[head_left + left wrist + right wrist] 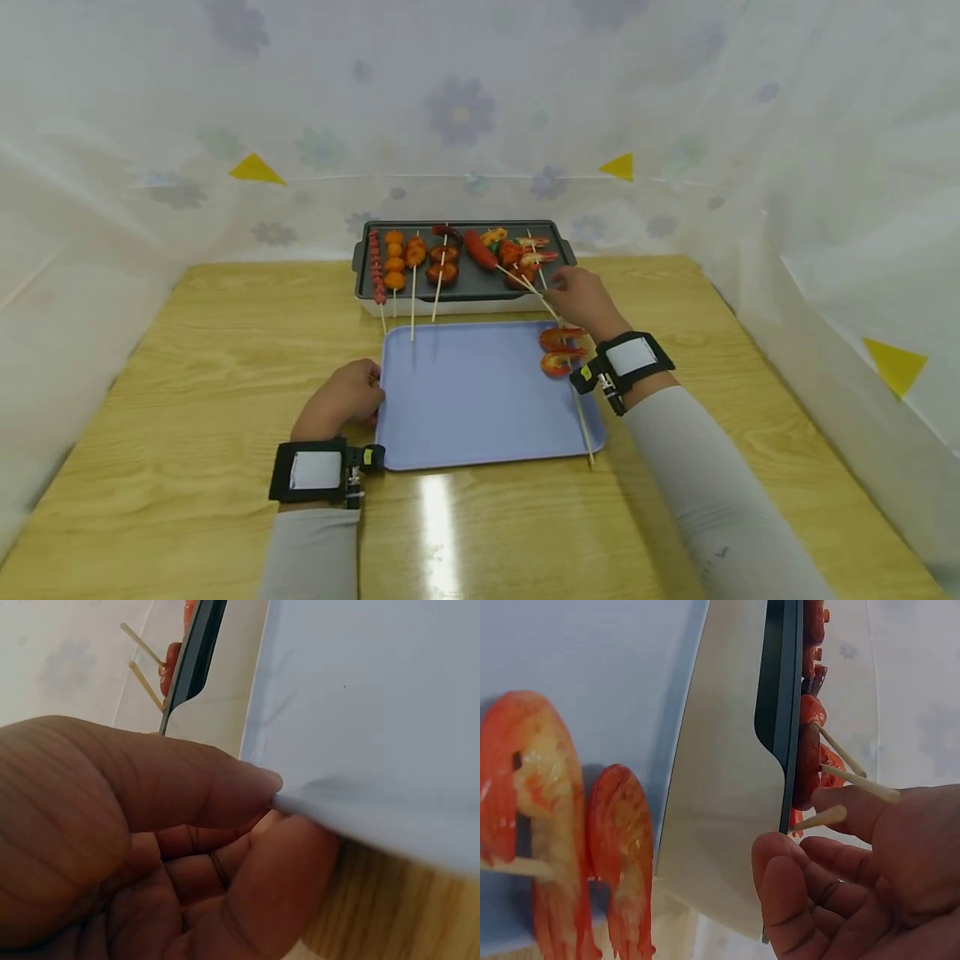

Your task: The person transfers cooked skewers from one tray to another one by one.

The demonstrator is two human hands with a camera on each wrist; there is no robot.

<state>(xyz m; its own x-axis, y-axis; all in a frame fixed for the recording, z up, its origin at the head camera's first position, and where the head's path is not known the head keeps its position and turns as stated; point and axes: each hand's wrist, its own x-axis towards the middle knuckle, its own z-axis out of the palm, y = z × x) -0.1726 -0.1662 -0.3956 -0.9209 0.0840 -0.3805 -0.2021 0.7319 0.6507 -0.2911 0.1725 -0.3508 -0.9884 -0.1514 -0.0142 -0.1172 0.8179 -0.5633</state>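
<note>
In the head view my left hand (348, 392) is at the left edge of a pale blue tray (472, 400); the left wrist view shows thumb and finger pinching its rim (300, 806). A skewer with two shrimp (562, 340) lies along the tray's right side, its stick passing over the near edge. My right hand (581, 300) is at the front right of a dark grill pan (480, 289). In the right wrist view, a stick end (821, 818) lies between the parted thumb and fingers of that hand. Beside it, more stick ends stick out from the pan.
Several skewers lie across the pan: pink pieces (377, 267), orange balls (394, 260), a sausage (480, 250) and more shrimp (536, 258). A wooden table (225, 375) bears it all. White flowered sheeting (461, 112) stands behind and at both sides.
</note>
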